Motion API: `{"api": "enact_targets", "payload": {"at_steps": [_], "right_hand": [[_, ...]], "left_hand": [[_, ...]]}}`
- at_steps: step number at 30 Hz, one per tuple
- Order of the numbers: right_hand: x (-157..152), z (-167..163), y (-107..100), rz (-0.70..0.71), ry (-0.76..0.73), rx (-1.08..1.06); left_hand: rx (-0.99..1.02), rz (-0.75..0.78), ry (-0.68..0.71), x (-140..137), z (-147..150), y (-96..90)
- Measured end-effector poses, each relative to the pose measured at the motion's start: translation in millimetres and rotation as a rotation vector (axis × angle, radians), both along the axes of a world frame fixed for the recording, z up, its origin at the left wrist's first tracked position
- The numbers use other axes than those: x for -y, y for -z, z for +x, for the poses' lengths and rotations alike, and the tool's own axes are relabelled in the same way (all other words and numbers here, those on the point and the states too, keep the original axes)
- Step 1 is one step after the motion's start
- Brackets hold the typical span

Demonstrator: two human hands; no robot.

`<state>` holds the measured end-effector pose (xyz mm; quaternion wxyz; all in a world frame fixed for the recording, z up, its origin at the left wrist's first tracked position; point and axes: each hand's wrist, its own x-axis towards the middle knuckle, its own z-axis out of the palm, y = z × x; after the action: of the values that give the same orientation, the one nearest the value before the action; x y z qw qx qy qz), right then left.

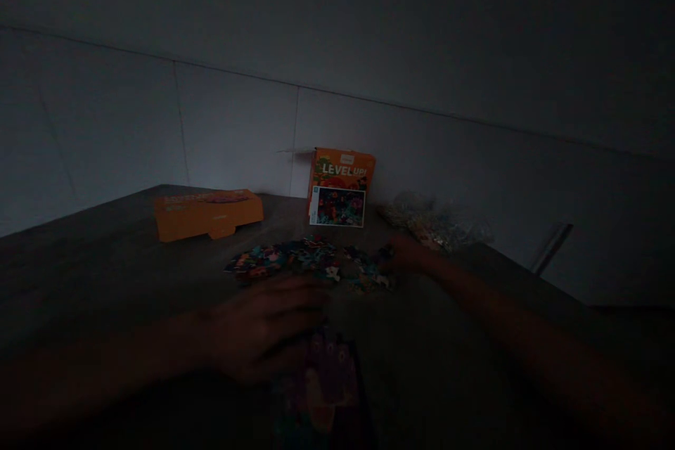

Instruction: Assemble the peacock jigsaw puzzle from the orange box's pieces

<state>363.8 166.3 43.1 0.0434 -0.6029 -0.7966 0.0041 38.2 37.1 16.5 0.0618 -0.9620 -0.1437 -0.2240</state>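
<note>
In dim light, a loose pile of colourful jigsaw puzzle pieces spreads across the middle of the table. My right hand reaches to the pile's right end, touching or just over dark pieces there; its fingers are too dark to make out. Nearer to me, my left hand is stretched out with fingers apart, blurred, above the table between the pile and a joined section of puzzle. This section is mostly purple, and my left hand hides part of its left side.
An orange box marked "LEVEL UP!" stands against the wall, a picture card leaning on its front. An orange box part lies at left. Crumpled clear plastic sits back right. The table's right edge slants towards me.
</note>
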Motion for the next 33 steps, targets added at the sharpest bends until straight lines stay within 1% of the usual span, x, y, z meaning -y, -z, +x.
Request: {"api": "enact_targets", "payload": {"at_steps": [2, 3, 5, 7, 9, 10, 11, 12, 13, 14, 15, 16, 20, 22, 25, 28, 30, 33], "right_hand": [[4, -3, -10, -0.013, -0.017, -0.018], [8, -5, -16, -0.013, -0.035, -0.034], [21, -11, -25, -0.004, -0.087, -0.084], [41, -19, -25, -0.006, -0.156, -0.151], [67, -28, -13, -0.027, -0.209, -0.250], [81, -32, -4, -0.065, -0.225, -0.435], [96, -36, 7, -0.117, -0.230, -0.583], [110, -39, 18, -0.211, -0.242, -0.666], [122, -42, 27, -0.267, -0.234, -0.723], [133, -45, 34, -0.295, -0.213, -0.726], [142, -47, 39, -0.293, -0.217, -0.694], [148, -49, 41, -0.304, -0.261, -0.670], [157, -53, 38, -0.382, -0.468, -0.612], [159, -53, 35, -0.392, -0.502, -0.601], [164, -54, 32, -0.343, -0.513, -0.534], [168, -57, 28, -0.267, -0.584, -0.476], [169, -58, 26, -0.242, -0.616, -0.462], [169, -59, 26, -0.205, -0.562, -0.443]], "left_hand": [[-0.125, -0.219, 0.177, 17, 13, -8.0], [-0.185, -0.289, 0.225, 23, 18, -11.7], [-0.222, -0.356, 0.252, 29, 23, -17.7], [-0.216, -0.358, 0.236, 29, 19, -21.7], [-0.217, -0.337, 0.209, 29, 9, -23.9], [-0.224, -0.326, 0.197, 30, 3, -24.3], [-0.230, -0.317, 0.182, 31, -3, -24.4], [-0.235, -0.314, 0.163, 33, -9, -24.2], [-0.235, -0.316, 0.142, 34, -14, -23.8], [-0.233, -0.325, 0.120, 36, -18, -23.4], [-0.232, -0.340, 0.100, 37, -21, -22.9], [-0.234, -0.355, 0.083, 37, -23, -22.4], [-0.254, -0.400, 0.059, 33, -22, -20.3], [-0.252, -0.419, 0.041, 30, -20, -18.3], [-0.226, -0.435, 0.019, 28, -16, -14.0], [-0.176, -0.431, -0.001, 31, -10, -10.9], [-0.126, -0.440, -0.019, 34, -7, -10.4], [-0.019, -0.443, -0.061, 39, -6, -10.4]]}}
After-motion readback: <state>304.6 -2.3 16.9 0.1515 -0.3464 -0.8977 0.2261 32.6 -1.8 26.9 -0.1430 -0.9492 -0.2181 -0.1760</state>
